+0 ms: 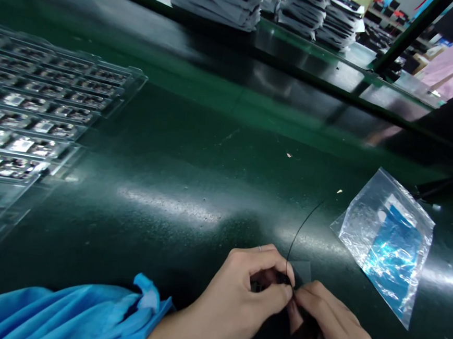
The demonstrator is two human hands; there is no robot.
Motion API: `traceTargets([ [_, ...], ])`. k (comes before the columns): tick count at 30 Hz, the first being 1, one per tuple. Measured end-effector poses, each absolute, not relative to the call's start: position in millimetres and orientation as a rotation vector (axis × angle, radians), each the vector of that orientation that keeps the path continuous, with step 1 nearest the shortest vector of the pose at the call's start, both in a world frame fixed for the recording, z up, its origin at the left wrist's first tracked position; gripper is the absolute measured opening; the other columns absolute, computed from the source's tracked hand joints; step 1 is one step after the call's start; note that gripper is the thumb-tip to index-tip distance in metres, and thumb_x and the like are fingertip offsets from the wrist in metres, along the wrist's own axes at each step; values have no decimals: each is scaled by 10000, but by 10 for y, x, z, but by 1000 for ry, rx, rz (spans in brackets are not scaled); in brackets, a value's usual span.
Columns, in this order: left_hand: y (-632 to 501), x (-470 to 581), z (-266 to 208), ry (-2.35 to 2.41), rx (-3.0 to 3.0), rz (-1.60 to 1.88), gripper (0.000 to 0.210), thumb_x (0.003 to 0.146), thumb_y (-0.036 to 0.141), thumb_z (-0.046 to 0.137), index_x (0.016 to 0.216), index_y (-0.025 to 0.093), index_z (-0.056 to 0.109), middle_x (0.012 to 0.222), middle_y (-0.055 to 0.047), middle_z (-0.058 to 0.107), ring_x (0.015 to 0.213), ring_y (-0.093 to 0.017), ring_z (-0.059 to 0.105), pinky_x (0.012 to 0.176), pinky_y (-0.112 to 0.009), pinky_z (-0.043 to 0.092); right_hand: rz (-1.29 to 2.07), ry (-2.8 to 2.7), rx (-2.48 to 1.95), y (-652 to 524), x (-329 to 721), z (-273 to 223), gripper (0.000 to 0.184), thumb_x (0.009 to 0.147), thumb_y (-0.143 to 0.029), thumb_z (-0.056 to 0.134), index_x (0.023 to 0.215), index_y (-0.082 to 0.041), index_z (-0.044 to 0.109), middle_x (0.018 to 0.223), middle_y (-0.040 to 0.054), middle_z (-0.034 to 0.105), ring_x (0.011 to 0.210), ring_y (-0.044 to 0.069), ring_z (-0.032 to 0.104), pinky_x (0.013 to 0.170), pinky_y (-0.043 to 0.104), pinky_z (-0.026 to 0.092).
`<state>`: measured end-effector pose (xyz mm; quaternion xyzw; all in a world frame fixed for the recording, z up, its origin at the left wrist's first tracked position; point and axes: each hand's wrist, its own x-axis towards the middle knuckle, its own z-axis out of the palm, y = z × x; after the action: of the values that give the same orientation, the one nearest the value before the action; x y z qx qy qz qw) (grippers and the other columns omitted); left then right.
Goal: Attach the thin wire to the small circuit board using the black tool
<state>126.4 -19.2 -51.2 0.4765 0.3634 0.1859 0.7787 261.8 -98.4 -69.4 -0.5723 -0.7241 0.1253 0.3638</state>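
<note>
Wire point(302, 229), thin, black, curves upward from both hands: left hand point(246, 286) and right hand point(326, 321) pinch its lower end, left of the plastic bag point(388, 239).

Glossy dark-green table point(196, 151) fills the frame; clear moulded plastic trays point(39, 102) at left; a crinkly see-through plastic bag point(389, 240) at right; smooth blue cloth sleeve point(82, 309) at the bottom.

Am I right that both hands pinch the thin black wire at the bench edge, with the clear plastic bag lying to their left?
Not quite. In the head view the clear plastic bag lies to the right of the hands, not left. The left hand and right hand do pinch the thin black wire.
</note>
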Motion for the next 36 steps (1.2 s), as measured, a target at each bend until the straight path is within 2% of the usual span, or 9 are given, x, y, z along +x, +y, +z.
traceTargets([
  [16, -196, 1250, -553, 800, 1005, 369, 111, 689, 188, 502, 590, 143, 528, 604, 12, 497, 572, -130, 497, 543, -251, 366, 339, -1838, -1485, -1002, 2574, -693, 169, 771, 0, 492, 774, -166, 522, 591, 11, 544, 478, 115, 500, 461, 216, 406],
  [20, -177, 1259, -546, 813, 921, 325, 88, 695, 198, 521, 630, 140, 535, 576, 18, 501, 564, -121, 479, 548, -246, 368, 661, -1643, -1489, -1002, 2629, -698, 161, 791, -31, 509, 764, -183, 554, 601, -14, 523, 480, 105, 482, 440, 202, 366],
  [24, -139, 1265, -515, 791, 880, 331, 120, 709, 221, 530, 699, 113, 582, 583, 21, 498, 550, -97, 458, 556, -230, 376, 1118, -1249, -1524, -954, 2709, -662, 166, 797, -137, 571, 640, -183, 602, 560, -24, 500, 498, 117, 456, 461, 218, 344],
  [26, -132, 1260, -508, 798, 892, 332, 135, 716, 230, 524, 697, 111, 586, 582, 20, 496, 548, -97, 462, 552, -228, 377, 1259, -1068, -1524, -919, 2719, -627, 179, 767, -178, 610, 588, -171, 609, 528, -30, 477, 474, 102, 399, 437, 212, 295],
  [30, -148, 1246, -534, 833, 984, 284, 141, 734, 228, 505, 695, 118, 585, 560, 30, 485, 526, -93, 446, 529, -225, 356, 1415, -887, -1531, -863, 2716, -566, 147, 732, -195, 630, 593, -151, 645, 514, -31, 468, 441, 72, 291, 393, 212, 164],
  [36, -190, 1236, -593, 811, 1069, 214, 139, 742, 210, 492, 687, 128, 590, 584, 28, 506, 533, -88, 434, 511, -213, 342, 1411, -957, -1558, -833, 2739, -563, 161, 733, -169, 611, 573, -146, 620, 505, -32, 476, 432, 63, 290, 387, 218, 137],
])
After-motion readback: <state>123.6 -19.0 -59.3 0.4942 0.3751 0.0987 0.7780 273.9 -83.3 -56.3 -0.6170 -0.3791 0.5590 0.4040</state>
